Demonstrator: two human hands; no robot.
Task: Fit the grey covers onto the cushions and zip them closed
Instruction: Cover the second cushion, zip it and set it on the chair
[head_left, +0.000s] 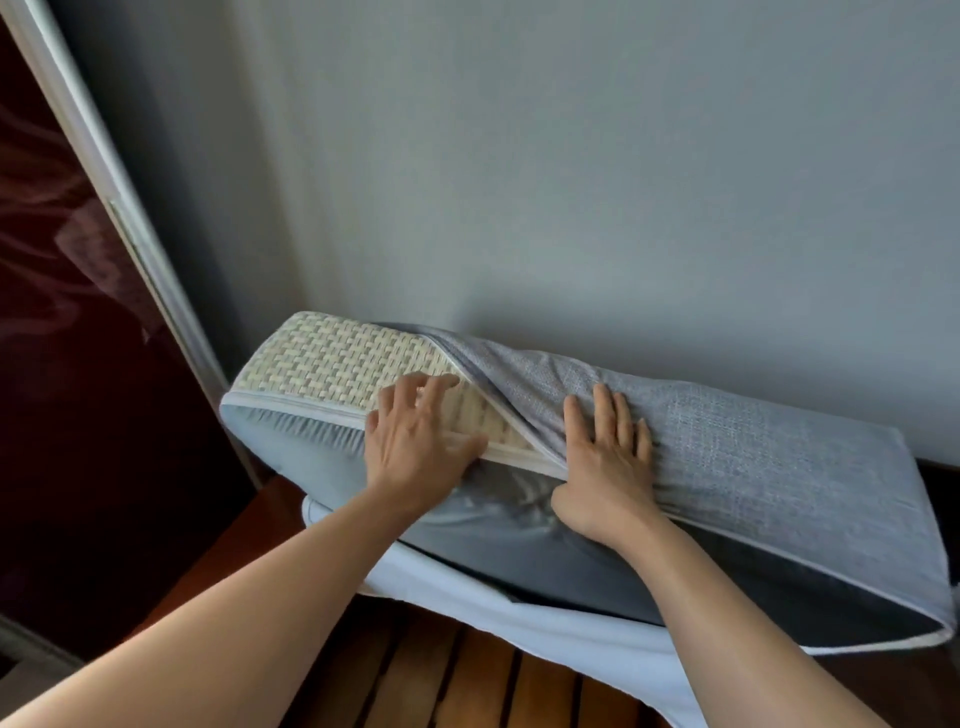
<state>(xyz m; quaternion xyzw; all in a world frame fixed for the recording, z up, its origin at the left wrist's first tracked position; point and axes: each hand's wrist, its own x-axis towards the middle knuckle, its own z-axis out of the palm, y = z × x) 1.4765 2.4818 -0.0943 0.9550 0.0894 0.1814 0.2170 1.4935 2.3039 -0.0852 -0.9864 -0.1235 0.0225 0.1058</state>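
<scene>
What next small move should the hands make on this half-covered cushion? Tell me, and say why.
Probably draw the grey cover leftward over the bare woven panel. The cover's edge runs diagonally across the cushion, leaving its left end uncovered. The right hand lies flat on the cover at that edge; the left hand rests on the woven panel, steadying the cushion.
</scene>
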